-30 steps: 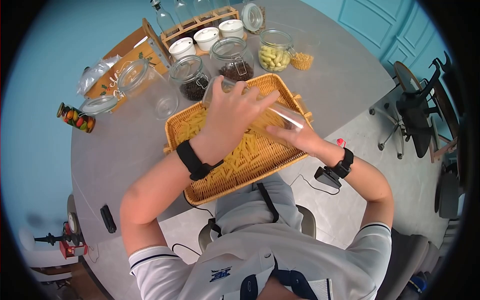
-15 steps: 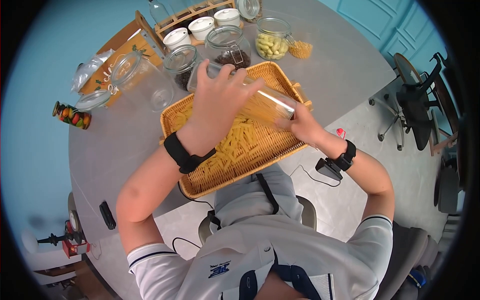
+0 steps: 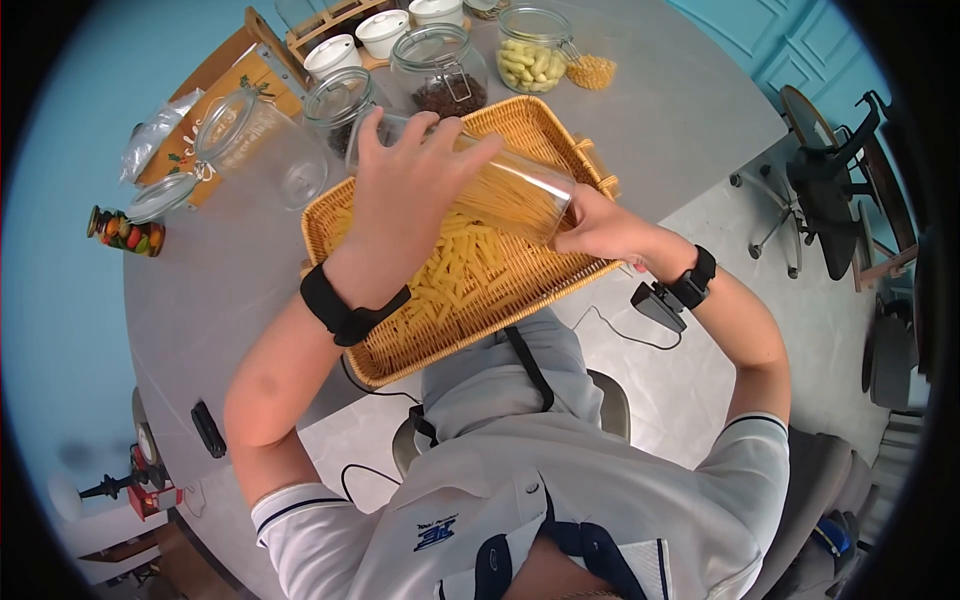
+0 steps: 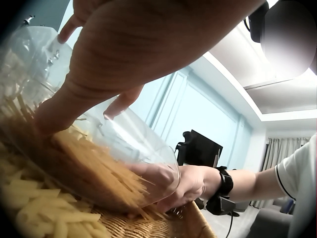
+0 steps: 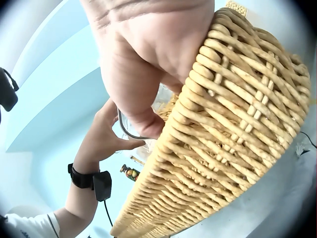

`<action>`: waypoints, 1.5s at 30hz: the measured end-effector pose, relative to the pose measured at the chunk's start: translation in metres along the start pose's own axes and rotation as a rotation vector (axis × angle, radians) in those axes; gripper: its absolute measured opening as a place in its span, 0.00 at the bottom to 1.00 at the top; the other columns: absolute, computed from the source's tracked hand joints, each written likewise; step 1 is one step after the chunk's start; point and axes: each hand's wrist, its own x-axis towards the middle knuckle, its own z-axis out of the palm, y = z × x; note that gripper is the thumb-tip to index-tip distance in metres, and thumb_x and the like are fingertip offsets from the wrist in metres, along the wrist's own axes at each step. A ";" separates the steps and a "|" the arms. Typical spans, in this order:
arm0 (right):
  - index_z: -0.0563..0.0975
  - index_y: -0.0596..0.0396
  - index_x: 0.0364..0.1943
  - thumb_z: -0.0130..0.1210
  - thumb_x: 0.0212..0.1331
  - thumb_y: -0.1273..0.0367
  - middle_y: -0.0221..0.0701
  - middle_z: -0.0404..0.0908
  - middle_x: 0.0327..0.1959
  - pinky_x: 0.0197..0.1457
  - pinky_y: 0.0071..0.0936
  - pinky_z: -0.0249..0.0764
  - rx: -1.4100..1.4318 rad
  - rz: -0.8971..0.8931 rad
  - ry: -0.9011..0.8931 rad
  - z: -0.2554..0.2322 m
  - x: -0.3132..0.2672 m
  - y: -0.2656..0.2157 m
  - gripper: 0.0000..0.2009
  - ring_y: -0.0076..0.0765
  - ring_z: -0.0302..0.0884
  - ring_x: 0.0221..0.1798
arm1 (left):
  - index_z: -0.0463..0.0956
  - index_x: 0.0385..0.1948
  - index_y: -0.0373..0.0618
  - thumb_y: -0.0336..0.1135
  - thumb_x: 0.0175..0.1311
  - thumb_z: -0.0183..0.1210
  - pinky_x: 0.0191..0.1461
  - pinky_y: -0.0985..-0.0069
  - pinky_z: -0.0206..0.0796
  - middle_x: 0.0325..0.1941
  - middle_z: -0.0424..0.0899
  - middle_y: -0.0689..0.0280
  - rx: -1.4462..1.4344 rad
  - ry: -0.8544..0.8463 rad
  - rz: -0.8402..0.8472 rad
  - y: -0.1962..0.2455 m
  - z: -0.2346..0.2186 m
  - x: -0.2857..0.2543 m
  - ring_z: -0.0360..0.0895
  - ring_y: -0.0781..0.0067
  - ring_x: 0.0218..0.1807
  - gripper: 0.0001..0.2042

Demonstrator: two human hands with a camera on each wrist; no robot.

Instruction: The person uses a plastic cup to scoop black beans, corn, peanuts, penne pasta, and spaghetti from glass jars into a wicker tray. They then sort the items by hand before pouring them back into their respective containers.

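Observation:
A clear cylindrical jar (image 3: 545, 190) with thin dry spaghetti (image 4: 99, 168) inside lies tilted on its side low over a rectangular wicker basket (image 3: 550, 120). My left hand (image 3: 410, 190) grips the jar from above near its left end, fingers spread round the wall. The right hand (image 3: 605, 225) holds the jar's right end, thumb low on it; its other fingers are partly hidden. In the right wrist view, that hand (image 5: 148, 64) is at the basket's rim, with the jar's edge by the thumb. Short penne pasta (image 3: 455, 270) lies heaped in the basket under the jar.
Behind the basket stand clip-top jars: one of dark beans (image 3: 440, 95), another of pale green pieces (image 3: 530, 65), and a large clear one (image 3: 260, 150). A small cup of yellow kernels (image 3: 592, 70) is at back right. The basket overhangs the grey table's (image 3: 200, 300) front edge.
In the head view, the hands, jar and basket shift up and left along with the table items. The right hand now sits lower on the jar's end. Both hands still hold the jar.

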 end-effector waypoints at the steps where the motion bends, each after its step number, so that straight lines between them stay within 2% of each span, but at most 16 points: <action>1: 0.60 0.54 0.77 0.62 0.59 0.82 0.38 0.78 0.60 0.64 0.25 0.70 -0.029 -0.027 -0.004 0.001 0.000 0.002 0.39 0.29 0.73 0.61 | 0.78 0.55 0.65 0.30 0.50 0.67 0.65 0.45 0.62 0.46 0.80 0.73 0.013 -0.009 0.000 0.000 -0.001 0.000 0.76 0.70 0.56 0.26; 4: 0.62 0.54 0.76 0.63 0.58 0.83 0.39 0.80 0.60 0.64 0.28 0.71 -0.286 -0.025 0.083 0.003 0.002 0.003 0.39 0.29 0.74 0.59 | 0.78 0.55 0.66 0.30 0.50 0.67 0.64 0.45 0.62 0.47 0.80 0.73 0.038 -0.029 -0.006 0.001 -0.004 -0.002 0.77 0.70 0.56 0.27; 7: 0.67 0.57 0.72 0.65 0.57 0.83 0.39 0.81 0.59 0.64 0.29 0.72 -0.252 -0.107 0.059 -0.003 0.010 0.016 0.36 0.30 0.75 0.57 | 0.78 0.56 0.65 0.30 0.49 0.67 0.64 0.46 0.61 0.48 0.80 0.72 0.025 -0.028 -0.021 0.001 -0.006 -0.007 0.77 0.70 0.57 0.27; 10: 0.71 0.58 0.69 0.65 0.57 0.83 0.39 0.83 0.57 0.63 0.29 0.73 -0.292 -0.042 0.052 -0.005 0.013 0.013 0.32 0.29 0.76 0.55 | 0.78 0.57 0.65 0.29 0.49 0.67 0.65 0.46 0.60 0.50 0.80 0.71 0.016 -0.031 -0.045 0.003 -0.010 -0.013 0.76 0.70 0.58 0.28; 16: 0.72 0.62 0.67 0.64 0.57 0.84 0.36 0.84 0.54 0.62 0.27 0.74 -0.254 -0.028 0.059 -0.004 0.025 0.024 0.30 0.27 0.77 0.54 | 0.77 0.58 0.65 0.28 0.49 0.67 0.66 0.45 0.59 0.53 0.79 0.70 0.067 -0.090 -0.108 0.000 -0.023 -0.026 0.75 0.69 0.60 0.29; 19: 0.73 0.64 0.66 0.63 0.58 0.85 0.35 0.84 0.55 0.63 0.26 0.73 -0.113 -0.014 0.060 -0.001 0.022 0.012 0.29 0.26 0.78 0.56 | 0.76 0.58 0.65 0.28 0.50 0.66 0.67 0.44 0.59 0.54 0.79 0.71 0.111 -0.119 -0.148 -0.005 -0.026 -0.033 0.74 0.69 0.61 0.29; 22: 0.75 0.65 0.64 0.62 0.58 0.85 0.29 0.83 0.54 0.62 0.24 0.74 -0.069 -0.044 0.090 0.001 0.026 0.018 0.26 0.23 0.77 0.55 | 0.76 0.58 0.66 0.27 0.51 0.66 0.68 0.44 0.59 0.55 0.79 0.72 0.135 -0.120 -0.178 -0.011 -0.028 -0.037 0.74 0.68 0.61 0.29; 24: 0.74 0.66 0.64 0.62 0.58 0.85 0.30 0.83 0.54 0.63 0.24 0.74 -0.128 -0.017 0.118 0.002 0.026 0.015 0.26 0.25 0.78 0.57 | 0.76 0.59 0.67 0.27 0.51 0.66 0.68 0.44 0.59 0.55 0.79 0.73 0.146 -0.094 -0.189 -0.015 -0.025 -0.041 0.75 0.68 0.61 0.29; 27: 0.72 0.67 0.65 0.63 0.54 0.86 0.36 0.82 0.56 0.65 0.26 0.73 -0.145 -0.007 0.157 0.005 0.027 0.017 0.30 0.30 0.79 0.59 | 0.78 0.59 0.66 0.23 0.54 0.60 0.70 0.48 0.57 0.56 0.80 0.73 0.151 -0.116 -0.206 -0.017 -0.029 -0.039 0.74 0.70 0.62 0.29; 31: 0.71 0.67 0.65 0.62 0.48 0.87 0.39 0.81 0.57 0.66 0.28 0.73 -0.180 -0.089 0.147 0.007 0.025 0.013 0.33 0.33 0.79 0.60 | 0.78 0.59 0.68 0.24 0.56 0.60 0.70 0.48 0.57 0.56 0.80 0.73 0.191 -0.139 -0.200 -0.019 -0.034 -0.038 0.74 0.70 0.62 0.28; 34: 0.71 0.66 0.63 0.61 0.45 0.87 0.41 0.81 0.58 0.66 0.29 0.73 -0.236 -0.109 0.211 0.011 0.025 0.013 0.33 0.36 0.78 0.61 | 0.78 0.58 0.68 0.25 0.54 0.61 0.69 0.47 0.58 0.55 0.80 0.73 0.203 -0.139 -0.211 -0.016 -0.038 -0.042 0.75 0.70 0.61 0.28; 37: 0.69 0.64 0.66 0.64 0.48 0.85 0.37 0.77 0.60 0.69 0.29 0.70 -0.292 -0.067 0.166 0.007 0.028 0.015 0.35 0.33 0.75 0.64 | 0.77 0.58 0.67 0.26 0.51 0.65 0.66 0.45 0.59 0.51 0.79 0.72 0.234 -0.140 -0.212 -0.012 -0.045 -0.045 0.76 0.70 0.59 0.29; 42: 0.72 0.61 0.65 0.66 0.45 0.84 0.39 0.76 0.60 0.69 0.30 0.70 -0.399 -0.120 0.218 0.005 0.033 0.016 0.35 0.38 0.75 0.63 | 0.78 0.57 0.69 0.27 0.52 0.64 0.63 0.49 0.59 0.49 0.79 0.72 0.335 -0.173 -0.199 -0.007 -0.055 -0.045 0.75 0.71 0.56 0.28; 45: 0.72 0.60 0.65 0.66 0.43 0.83 0.40 0.75 0.60 0.69 0.31 0.70 -0.422 -0.151 0.214 0.003 0.037 0.015 0.37 0.40 0.75 0.64 | 0.76 0.61 0.75 0.25 0.53 0.62 0.65 0.51 0.58 0.53 0.78 0.74 0.361 -0.221 -0.232 -0.002 -0.057 -0.045 0.74 0.72 0.58 0.32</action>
